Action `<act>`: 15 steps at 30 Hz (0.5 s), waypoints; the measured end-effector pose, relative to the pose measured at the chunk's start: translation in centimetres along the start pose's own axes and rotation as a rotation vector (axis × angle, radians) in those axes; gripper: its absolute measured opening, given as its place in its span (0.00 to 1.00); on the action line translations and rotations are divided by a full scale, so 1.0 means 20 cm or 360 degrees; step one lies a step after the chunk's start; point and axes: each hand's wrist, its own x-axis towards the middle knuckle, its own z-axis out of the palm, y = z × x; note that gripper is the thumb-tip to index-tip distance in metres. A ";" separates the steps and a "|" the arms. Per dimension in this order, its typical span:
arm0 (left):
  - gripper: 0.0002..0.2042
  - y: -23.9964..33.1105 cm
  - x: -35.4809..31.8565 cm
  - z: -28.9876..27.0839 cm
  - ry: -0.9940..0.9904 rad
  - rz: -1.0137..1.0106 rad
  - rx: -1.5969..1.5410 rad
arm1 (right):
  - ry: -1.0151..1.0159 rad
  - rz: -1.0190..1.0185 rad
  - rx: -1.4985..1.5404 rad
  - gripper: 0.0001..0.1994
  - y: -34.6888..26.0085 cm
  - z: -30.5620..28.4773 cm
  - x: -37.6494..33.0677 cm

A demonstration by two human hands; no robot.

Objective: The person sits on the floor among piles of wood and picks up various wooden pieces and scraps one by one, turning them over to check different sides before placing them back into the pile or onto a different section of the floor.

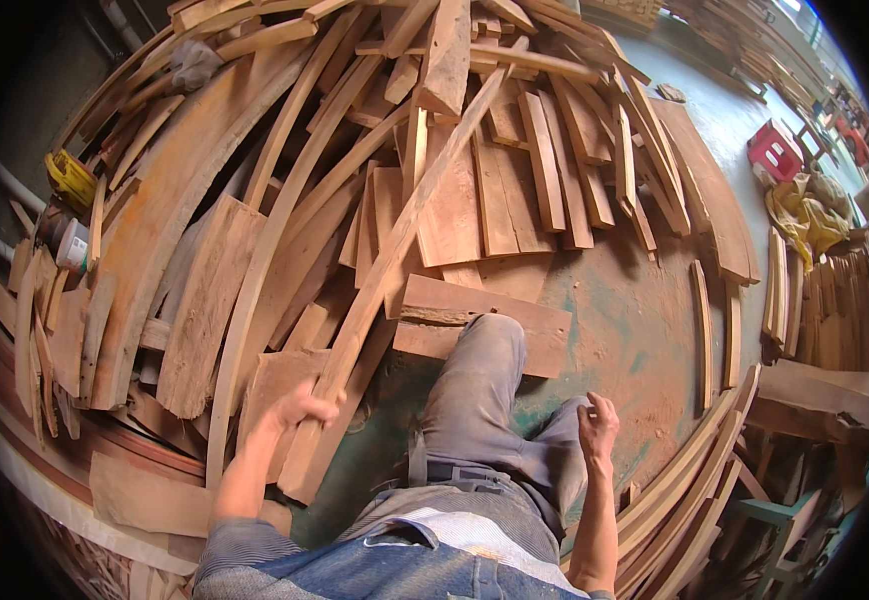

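My left hand [300, 408] is closed around the lower part of a long, narrow wooden plank [367, 300]. That plank slants up and to the right across the lumber pile, its far end lying among other pieces. Near my right knee, my right hand [598, 425] is raised with its fingers curled in, and nothing shows in it. Just ahead of my left knee lies a short, wide board [540, 330] with a cracked, rough edge. Left of my left hand, a long curved strip [273, 225] runs up the pile.
A big heap of loose boards [445, 190] spreads ahead and left. Long strips [690, 490] lean at my right, near a green metal frame [783, 530]. Farther right are a red plastic stool [775, 152] and a yellow sack [805, 215]. A white tub [73, 245] sits far left.
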 end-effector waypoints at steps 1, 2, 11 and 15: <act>0.31 -0.09 -0.07 -0.03 -0.0229 -0.0135 -0.0253 | -0.0036 -0.0037 0.0000 0.15 -0.06 0.02 0.03; 0.29 -0.11 -0.14 0.05 -0.0198 -0.0148 -0.0259 | -0.0057 -0.0066 0.0002 0.15 -0.08 0.04 0.05; 0.23 -0.56 -0.35 0.27 0.0528 -0.0351 -0.0149 | -0.0261 -0.0272 0.0126 0.15 -0.31 0.26 0.17; 0.25 -0.55 -0.36 0.43 0.0869 -0.0205 0.0351 | -0.0318 -0.0408 0.0175 0.15 -0.44 0.36 0.22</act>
